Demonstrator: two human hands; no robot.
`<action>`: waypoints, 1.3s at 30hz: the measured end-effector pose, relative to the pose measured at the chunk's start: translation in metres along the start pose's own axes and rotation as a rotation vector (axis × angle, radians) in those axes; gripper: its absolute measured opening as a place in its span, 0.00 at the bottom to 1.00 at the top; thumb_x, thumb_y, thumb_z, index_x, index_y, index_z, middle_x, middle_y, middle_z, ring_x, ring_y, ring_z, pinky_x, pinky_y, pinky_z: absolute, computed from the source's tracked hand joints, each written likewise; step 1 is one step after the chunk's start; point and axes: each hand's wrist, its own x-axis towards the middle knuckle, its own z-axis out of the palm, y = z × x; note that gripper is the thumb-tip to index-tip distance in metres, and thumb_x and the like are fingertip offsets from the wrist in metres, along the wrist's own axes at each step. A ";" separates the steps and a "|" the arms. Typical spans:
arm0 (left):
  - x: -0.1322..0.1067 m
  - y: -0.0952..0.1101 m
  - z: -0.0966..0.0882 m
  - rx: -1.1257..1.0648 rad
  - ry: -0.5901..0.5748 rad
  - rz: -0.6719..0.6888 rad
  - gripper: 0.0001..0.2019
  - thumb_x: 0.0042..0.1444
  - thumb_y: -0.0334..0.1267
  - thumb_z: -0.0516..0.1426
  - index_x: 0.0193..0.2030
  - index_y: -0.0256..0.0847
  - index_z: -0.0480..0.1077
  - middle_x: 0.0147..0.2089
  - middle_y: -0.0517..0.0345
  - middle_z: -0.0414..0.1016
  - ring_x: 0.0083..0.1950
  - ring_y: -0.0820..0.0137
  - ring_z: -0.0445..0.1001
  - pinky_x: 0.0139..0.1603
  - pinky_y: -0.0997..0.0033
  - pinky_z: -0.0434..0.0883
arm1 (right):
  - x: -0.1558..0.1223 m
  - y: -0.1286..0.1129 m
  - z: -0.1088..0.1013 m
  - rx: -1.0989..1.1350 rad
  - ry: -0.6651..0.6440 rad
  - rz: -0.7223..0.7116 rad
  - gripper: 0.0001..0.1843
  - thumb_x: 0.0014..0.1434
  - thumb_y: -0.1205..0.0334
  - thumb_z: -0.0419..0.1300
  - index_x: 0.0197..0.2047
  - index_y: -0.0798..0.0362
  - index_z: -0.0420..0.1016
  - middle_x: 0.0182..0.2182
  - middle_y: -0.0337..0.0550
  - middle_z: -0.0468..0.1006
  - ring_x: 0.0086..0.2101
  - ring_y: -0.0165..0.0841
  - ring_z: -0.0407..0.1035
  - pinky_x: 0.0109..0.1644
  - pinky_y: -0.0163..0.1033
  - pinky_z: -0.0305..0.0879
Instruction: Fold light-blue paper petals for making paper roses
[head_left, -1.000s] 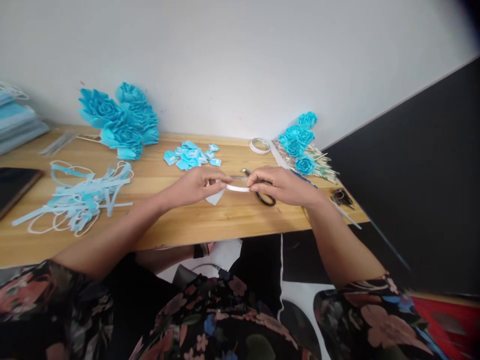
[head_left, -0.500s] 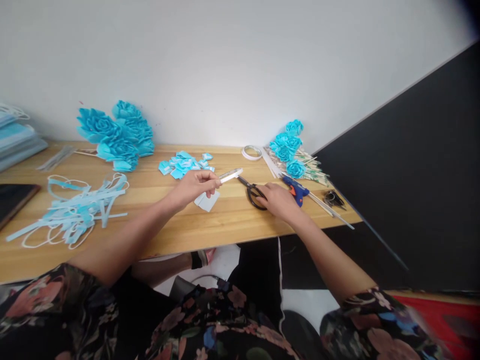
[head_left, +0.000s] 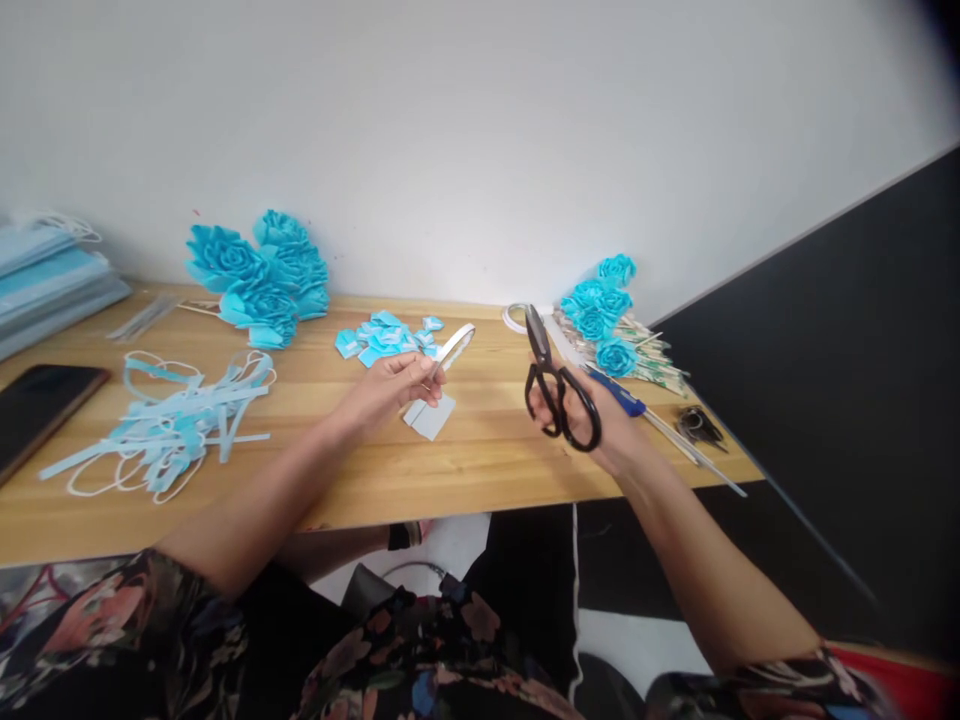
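My left hand (head_left: 390,385) pinches a narrow white strip (head_left: 452,349) that sticks up and to the right above the wooden table (head_left: 480,450). Just below it a small pale blue paper piece (head_left: 430,414) lies on the wood. My right hand (head_left: 592,420) grips black scissors (head_left: 551,385) by their loops, blades pointing up and closed, lifted off the table. The two hands are apart, with bare wood between them.
Blue paper roses (head_left: 259,275) lie at the back left, and more roses on sticks (head_left: 607,305) at the back right. Small cut blue pieces (head_left: 382,335), a heap of pale blue strips (head_left: 169,420), a dark phone (head_left: 41,400), a tape ring (head_left: 514,316) and stacked blue sheets (head_left: 45,280) also sit there.
My right hand let go of the strip, reached to the scissors on the table and lifted them upright. My left hand kept the strip and tilted it upward.
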 end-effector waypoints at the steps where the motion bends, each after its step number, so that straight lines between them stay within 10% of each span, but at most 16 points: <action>1: 0.000 0.000 0.001 -0.018 -0.002 -0.001 0.21 0.48 0.54 0.65 0.31 0.33 0.75 0.32 0.53 0.74 0.30 0.73 0.73 0.33 0.72 0.72 | -0.004 -0.001 0.008 0.061 -0.068 0.005 0.34 0.58 0.42 0.59 0.62 0.49 0.63 0.31 0.42 0.72 0.27 0.31 0.66 0.36 0.41 0.70; 11: -0.002 -0.002 0.003 -0.034 -0.031 0.014 0.21 0.52 0.53 0.63 0.34 0.33 0.75 0.36 0.51 0.75 0.35 0.71 0.74 0.38 0.69 0.74 | -0.003 0.020 0.040 0.223 -0.543 -0.038 0.39 0.61 0.33 0.49 0.61 0.56 0.67 0.39 0.48 0.70 0.33 0.31 0.66 0.44 0.42 0.69; 39: -0.007 -0.004 0.004 0.232 -0.152 0.043 0.21 0.51 0.54 0.63 0.38 0.35 0.75 0.35 0.54 0.77 0.38 0.70 0.75 0.45 0.68 0.72 | 0.014 0.002 0.057 0.156 -0.498 -0.148 0.32 0.61 0.38 0.54 0.51 0.59 0.73 0.27 0.36 0.65 0.22 0.23 0.57 0.34 0.38 0.73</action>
